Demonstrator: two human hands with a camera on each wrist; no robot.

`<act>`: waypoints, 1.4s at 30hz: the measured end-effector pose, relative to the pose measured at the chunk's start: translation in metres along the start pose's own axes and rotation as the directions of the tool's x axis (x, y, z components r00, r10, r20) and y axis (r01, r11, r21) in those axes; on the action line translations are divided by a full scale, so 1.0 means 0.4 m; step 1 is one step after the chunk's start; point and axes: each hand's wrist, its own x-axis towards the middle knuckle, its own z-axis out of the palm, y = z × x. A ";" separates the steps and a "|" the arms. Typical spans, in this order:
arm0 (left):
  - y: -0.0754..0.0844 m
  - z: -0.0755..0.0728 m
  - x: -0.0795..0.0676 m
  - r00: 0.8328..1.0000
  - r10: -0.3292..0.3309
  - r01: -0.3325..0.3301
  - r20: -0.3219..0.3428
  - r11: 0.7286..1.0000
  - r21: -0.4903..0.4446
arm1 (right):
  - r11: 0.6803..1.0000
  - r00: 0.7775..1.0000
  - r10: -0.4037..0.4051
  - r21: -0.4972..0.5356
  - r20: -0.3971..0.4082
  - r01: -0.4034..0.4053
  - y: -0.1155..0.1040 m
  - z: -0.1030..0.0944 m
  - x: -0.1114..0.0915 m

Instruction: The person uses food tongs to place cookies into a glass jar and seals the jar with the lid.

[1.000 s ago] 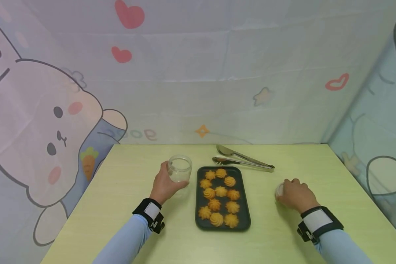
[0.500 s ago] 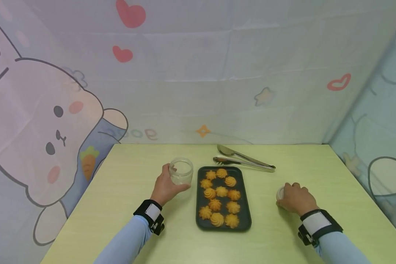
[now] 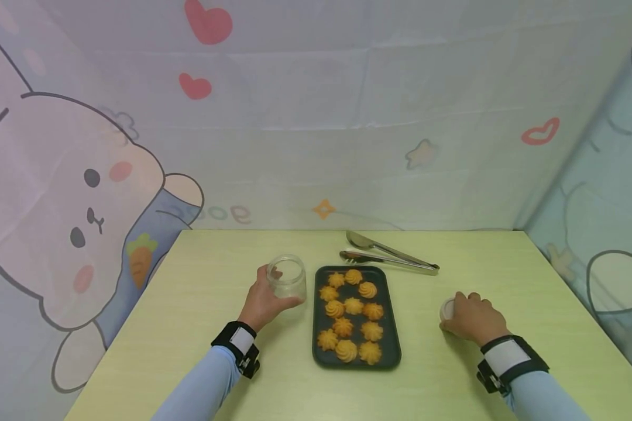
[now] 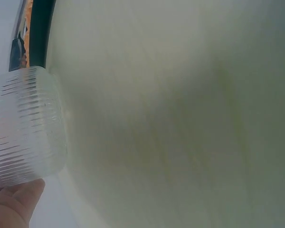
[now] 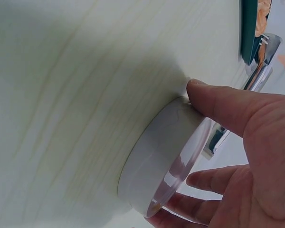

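My left hand (image 3: 265, 299) grips a clear jar (image 3: 287, 279) by its side, left of the baking tray. The jar has no lid on it, and its ribbed wall (image 4: 26, 126) shows in the left wrist view. At the table's right, my right hand (image 3: 474, 318) holds a round white lid (image 3: 447, 309) by its rim. Seen from the right wrist, the thumb is on one edge of the lid (image 5: 152, 152) and fingers are at the opposite edge. The lid is at the tabletop; whether it touches all round I cannot tell.
Between the hands lies a dark baking tray (image 3: 323, 361) bearing several golden piped cookies (image 3: 353, 305). Metal tongs (image 3: 395, 257) lie behind it, near the back edge of the pale yellow table (image 3: 189, 351). A printed cloth (image 3: 305, 117) hangs behind.
The jar in my left hand has come down and slightly nearer. My right hand has barely moved, still holding the lid at the table.
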 end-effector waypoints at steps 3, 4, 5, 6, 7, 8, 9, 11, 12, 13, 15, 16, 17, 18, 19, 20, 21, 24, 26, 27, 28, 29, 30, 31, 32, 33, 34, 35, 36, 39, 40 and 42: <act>-0.008 -0.001 -0.001 1.000 -0.002 0.003 0.006 1.000 -0.011 | 1.000 1.000 -0.002 0.002 0.006 0.002 0.004 -0.002 0.003; -0.009 0.000 -0.001 1.000 -0.003 0.003 0.006 1.000 -0.013 | 1.000 1.000 -0.004 0.003 0.005 0.004 0.004 -0.004 0.004; -0.010 0.000 -0.001 1.000 -0.002 0.002 0.006 1.000 -0.014 | 1.000 1.000 -0.007 0.005 0.003 0.007 0.004 -0.005 0.006; -0.011 0.000 -0.001 1.000 -0.002 0.002 0.007 1.000 -0.013 | 1.000 1.000 -0.010 0.007 0.000 0.010 0.004 -0.007 0.007; -0.011 0.001 -0.002 1.000 0.000 0.000 0.009 1.000 -0.011 | 1.000 1.000 -0.014 0.014 -0.002 0.014 0.003 -0.009 0.008; -0.010 0.001 -0.003 1.000 0.000 0.000 0.010 1.000 -0.010 | 1.000 1.000 -0.016 0.016 -0.003 0.016 0.001 -0.012 0.009; -0.009 0.000 -0.004 1.000 0.002 -0.001 0.010 1.000 -0.008 | 1.000 1.000 -0.021 0.019 -0.006 0.021 -0.002 -0.015 0.010; -0.008 0.000 -0.005 1.000 0.003 -0.003 0.012 1.000 -0.007 | 0.999 0.999 -0.031 0.024 -0.012 0.031 -0.006 -0.022 0.012; -0.008 -0.001 -0.006 1.000 0.005 -0.005 0.012 1.000 -0.006 | 0.999 0.999 -0.036 0.025 -0.014 0.037 -0.009 -0.027 0.014; -0.008 -0.001 -0.006 1.000 0.005 -0.005 0.011 1.000 -0.005 | 0.999 0.999 -0.043 0.025 -0.015 0.043 -0.010 -0.030 0.017; -0.011 -0.002 -0.006 1.000 0.007 -0.007 0.009 1.000 -0.001 | 0.998 0.998 -0.056 0.018 -0.025 0.056 -0.015 -0.038 0.024; -0.014 -0.002 -0.006 1.000 0.007 -0.007 0.007 1.000 0.002 | 0.998 0.998 -0.063 0.015 -0.031 0.064 -0.018 -0.042 0.029; -0.016 -0.002 -0.005 1.000 0.009 -0.009 0.005 1.000 0.006 | 0.997 0.997 -0.072 0.013 -0.036 0.072 -0.019 -0.046 0.033; -0.018 -0.002 -0.005 1.000 0.011 -0.011 0.002 1.000 0.010 | 0.997 0.996 -0.081 0.013 -0.039 0.082 -0.022 -0.050 0.039; -0.020 -0.001 -0.005 1.000 0.013 -0.013 0.001 1.000 0.012 | 0.996 0.995 -0.089 0.014 -0.042 0.089 -0.024 -0.054 0.045; -0.022 -0.001 -0.004 1.000 0.015 -0.015 0.000 1.000 0.013 | 0.995 0.994 -0.096 0.016 -0.046 0.097 -0.026 -0.058 0.052; -0.023 -0.001 -0.003 1.000 0.018 -0.018 0.000 1.000 0.016 | 0.994 0.993 -0.104 0.018 -0.047 0.105 -0.028 -0.061 0.059; -0.024 0.000 -0.003 1.000 0.026 -0.026 0.003 1.000 0.014 | 0.992 0.991 -0.123 0.033 -0.051 0.124 -0.033 -0.067 0.083; -0.023 0.001 -0.003 1.000 0.028 -0.028 0.005 1.000 0.014 | 0.990 0.990 -0.131 0.038 -0.057 0.134 -0.034 -0.066 0.101; -0.023 0.002 -0.003 1.000 0.029 -0.029 0.005 0.999 0.015 | 0.990 0.989 -0.135 0.039 -0.058 0.137 -0.034 -0.065 0.110; -0.024 0.002 -0.003 1.000 0.028 -0.028 0.004 0.999 0.017 | 0.989 0.988 -0.139 0.040 -0.060 0.141 -0.035 -0.064 0.119; -0.025 0.003 -0.003 1.000 0.027 -0.027 0.003 0.999 0.019 | 0.988 0.988 -0.144 0.039 -0.063 0.147 -0.036 -0.061 0.128; -0.026 0.004 -0.003 1.000 0.026 -0.026 0.002 0.999 0.020 | 0.988 0.987 -0.149 0.037 -0.063 0.151 -0.037 -0.060 0.136; -0.026 0.004 -0.003 1.000 0.026 -0.026 0.002 0.999 0.021 | 0.988 0.987 -0.151 0.035 -0.062 0.153 -0.037 -0.058 0.144; -0.027 0.005 -0.002 1.000 0.026 -0.027 0.003 0.999 0.022 | 0.987 0.986 -0.152 0.035 -0.061 0.154 -0.037 -0.057 0.151; -0.027 0.005 -0.003 1.000 0.028 -0.028 0.005 0.999 0.024 | 0.987 0.986 -0.154 0.033 -0.060 0.156 -0.038 -0.055 0.158; -0.027 0.005 -0.002 1.000 0.028 -0.028 0.006 0.999 0.024 | 0.987 0.986 -0.155 0.037 -0.058 0.157 -0.039 -0.054 0.166; -0.027 0.005 -0.002 1.000 0.029 -0.029 0.006 0.999 0.025 | 0.987 0.986 -0.156 0.037 -0.059 0.159 -0.041 -0.054 0.172; -0.027 0.004 -0.002 0.999 0.032 -0.032 0.004 0.999 0.025 | 0.987 0.986 -0.155 0.039 -0.061 0.158 -0.043 -0.053 0.179; -0.026 0.002 -0.002 0.999 0.036 -0.036 -0.001 0.999 0.029 | 0.986 0.985 -0.156 0.047 -0.074 0.160 -0.052 -0.047 0.204; -0.026 0.002 -0.001 0.999 0.034 -0.034 -0.002 0.999 0.031 | 0.986 0.985 -0.154 0.048 -0.078 0.158 -0.056 -0.043 0.212; -0.024 0.002 -0.001 1.000 0.031 -0.031 -0.001 0.999 0.032 | 0.987 0.985 -0.150 0.046 -0.088 0.155 -0.064 -0.031 0.228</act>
